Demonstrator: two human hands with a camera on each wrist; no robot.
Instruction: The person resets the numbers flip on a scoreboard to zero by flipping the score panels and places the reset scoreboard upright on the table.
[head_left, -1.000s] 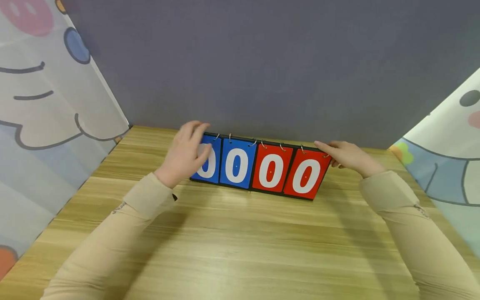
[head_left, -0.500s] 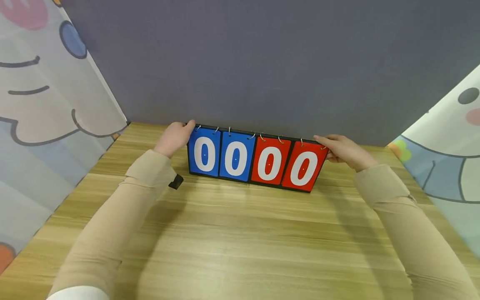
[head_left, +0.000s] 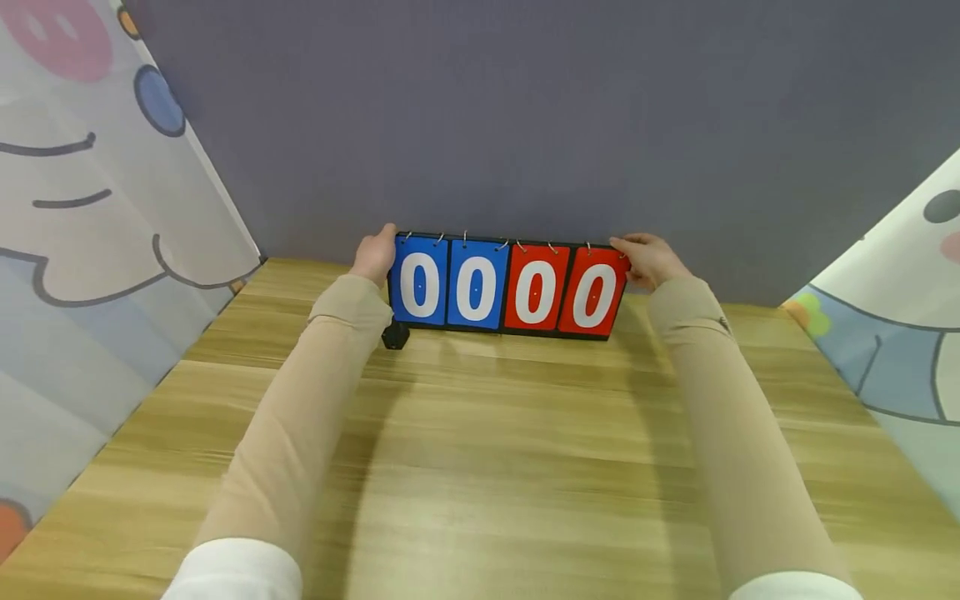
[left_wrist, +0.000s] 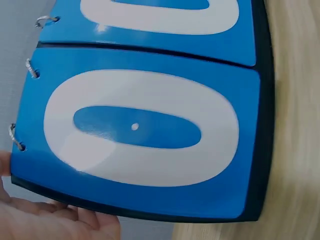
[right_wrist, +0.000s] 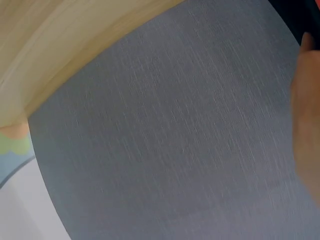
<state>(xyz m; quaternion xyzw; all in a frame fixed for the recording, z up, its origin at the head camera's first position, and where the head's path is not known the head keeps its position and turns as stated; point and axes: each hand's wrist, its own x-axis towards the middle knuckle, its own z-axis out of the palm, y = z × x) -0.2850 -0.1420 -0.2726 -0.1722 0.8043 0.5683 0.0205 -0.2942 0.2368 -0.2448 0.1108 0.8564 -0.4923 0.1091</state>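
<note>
A flip scoreboard (head_left: pixel 476 287) stands near the back of the table, leaning back slightly. Its two blue cards and two red cards, hung on metal rings, each show a white 0. My left hand (head_left: pixel 375 254) grips the upper left corner, thumb at the front edge. In the left wrist view, the fingers of that hand (left_wrist: pixel 55 222) pass behind the board (left_wrist: pixel 150 202). At the upper right corner my right hand (head_left: pixel 651 258) pinches the board, thumb on top. The right wrist view catches only part of this hand (right_wrist: pixel 307 115) beside the black frame.
The wooden table (head_left: pixel 487 467) reaches back to a grey panel (head_left: pixel 525 125). Cartoon-printed sheets hang at the left (head_left: pixel 90 217) and right (head_left: pixel 900 333). A small black object (head_left: pixel 395 336) sits by the left cuff.
My left hand has gone from in front of the blue cards to the left corner and taken hold. The scoreboard has shifted back toward the panel, and both arms reach further forward.
</note>
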